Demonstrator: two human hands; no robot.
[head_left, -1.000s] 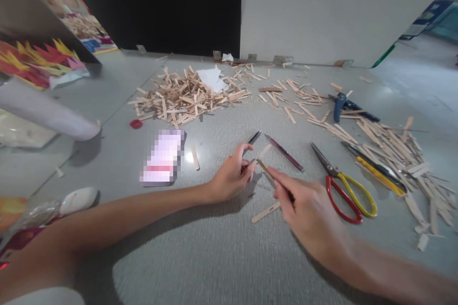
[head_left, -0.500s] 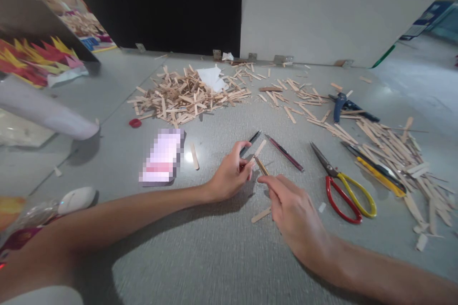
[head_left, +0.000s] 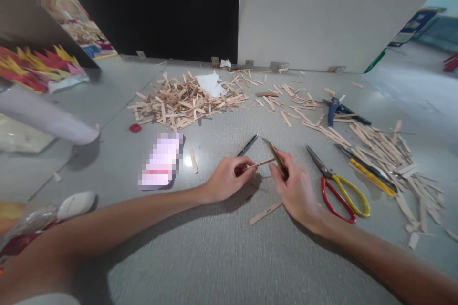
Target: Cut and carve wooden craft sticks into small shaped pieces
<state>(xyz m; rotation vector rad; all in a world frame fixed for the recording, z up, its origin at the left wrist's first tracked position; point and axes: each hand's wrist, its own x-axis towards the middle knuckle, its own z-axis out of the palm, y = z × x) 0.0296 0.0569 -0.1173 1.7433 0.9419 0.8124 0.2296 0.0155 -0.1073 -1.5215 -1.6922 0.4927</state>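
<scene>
Pinched in the left grip (head_left: 227,178), the thin wooden stick (head_left: 265,163) runs rightward and slightly away, its long axis aimed at the right grip (head_left: 296,190), which wraps a knife (head_left: 278,158) slanting across the stick's far end.

A held stick (head_left: 263,164) spans from the left hand (head_left: 229,176) to the tool (head_left: 278,158) in the right hand (head_left: 296,190). A pen (head_left: 247,145) lies just beyond the left hand; a second stick (head_left: 265,214) lies on the near side. A phone (head_left: 161,162) sits leftward, scissors (head_left: 329,171) rightward, with scattered sticks (head_left: 384,147) farther right. Behind, paper (head_left: 211,84) rests on a stick pile (head_left: 171,105) before upright panels (head_left: 304,9).
</scene>
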